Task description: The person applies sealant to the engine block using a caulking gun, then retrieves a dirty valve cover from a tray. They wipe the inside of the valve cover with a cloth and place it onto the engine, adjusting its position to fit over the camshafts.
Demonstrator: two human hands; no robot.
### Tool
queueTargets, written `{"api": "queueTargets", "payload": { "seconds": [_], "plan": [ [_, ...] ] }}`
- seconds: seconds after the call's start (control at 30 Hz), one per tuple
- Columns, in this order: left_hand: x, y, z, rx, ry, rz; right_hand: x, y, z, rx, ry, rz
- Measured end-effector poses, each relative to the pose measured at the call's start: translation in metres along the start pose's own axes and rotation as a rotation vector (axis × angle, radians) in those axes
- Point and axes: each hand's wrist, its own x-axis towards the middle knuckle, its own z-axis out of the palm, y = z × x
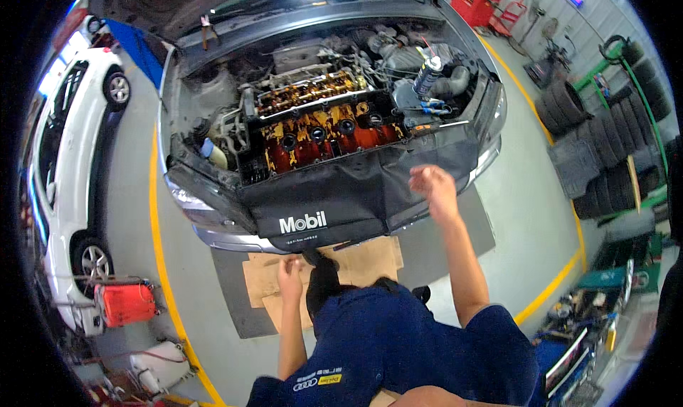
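Note:
My right hand (pixel 435 190) hangs in the air above the front edge of the car, fingers loosely bent and apart, with nothing seen in it. Lower down, my left hand (pixel 289 275) is held in front of the bumper, its fingers slightly curled and apart; it looks bare too. Closest to the right hand is a black fender cover (pixel 356 183) draped over the car's nose. An oil-stained valve cover (pixel 306 144) lies inner side up at the front of the engine bay. Behind it, the engine's cylinder head (pixel 309 94) is uncovered, brown with oil.
A spray can (pixel 428 78) with a red straw stands at the bay's right side, by blue-handled tools (pixel 435 108). Flattened cardboard (pixel 363 261) covers the floor by my feet. A white car (pixel 75 158) is at left; a tyre rack (pixel 619 144) stands at right.

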Motion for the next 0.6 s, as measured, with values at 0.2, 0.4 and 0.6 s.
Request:
{"api": "queueTargets", "payload": {
  "seconds": [0.2, 0.4, 0.6],
  "plan": [
    [0.100, 0.050, 0.002, 0.045, -0.267, -0.012, 0.146, -0.022, -0.034, -0.386, 0.114, 0.025],
    [0.121, 0.069, 0.005, 0.011, -0.232, -0.049, 0.219, 0.005, -0.048, -0.643, -0.003, 0.108],
    [0.111, 0.067, 0.010, -0.024, -0.131, -0.065, 0.232, -0.003, -0.039, -0.671, -0.158, 0.175]
  ]
}}
